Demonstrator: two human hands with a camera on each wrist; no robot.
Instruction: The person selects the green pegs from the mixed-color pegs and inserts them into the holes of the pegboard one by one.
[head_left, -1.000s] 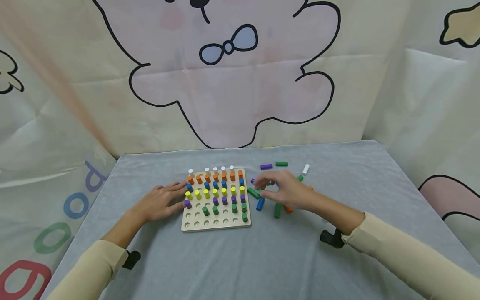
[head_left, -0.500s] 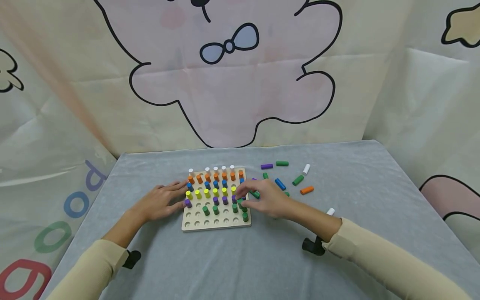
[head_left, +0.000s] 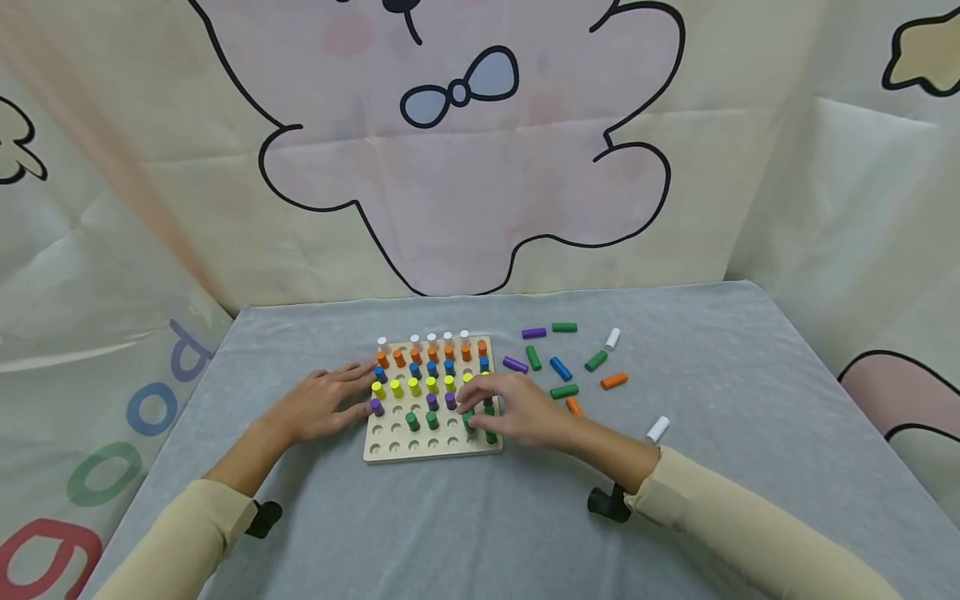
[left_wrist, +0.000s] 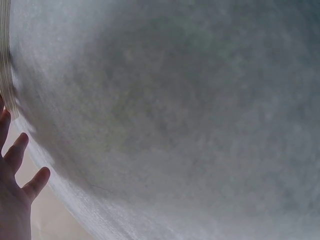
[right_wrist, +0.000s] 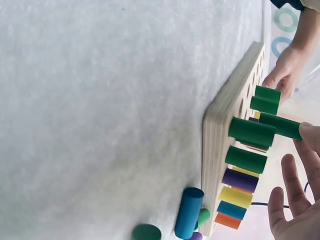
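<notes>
A wooden peg board (head_left: pixel 390 457) lies on the table with rows of white, orange, blue, yellow, purple and green pegs standing in its holes. My left hand (head_left: pixel 318 406) rests at the board's left edge, fingers spread and touching its side; the left wrist view catches only part of this hand (left_wrist: pixel 15 185). Over the board's right part, my right hand (head_left: pixel 528 410) pinches a green peg (right_wrist: pixel 282 126) between thumb and fingers. Whether that peg's lower end sits in a hole cannot be told. Other green pegs (right_wrist: pixel 252 132) stand close beside it.
Loose pegs lie to the right of the board, among them a blue peg (head_left: pixel 561 368), an orange peg (head_left: pixel 613 380), a purple peg (head_left: pixel 534 332) and several green ones. A white peg (head_left: pixel 657 429) lies near the right forearm. Grey cloth (head_left: pixel 450 533) covers the table.
From above the loose pegs, my right hand has moved left over the board, carrying a green peg, then slightly further left and down. The left hand has stayed in place.
</notes>
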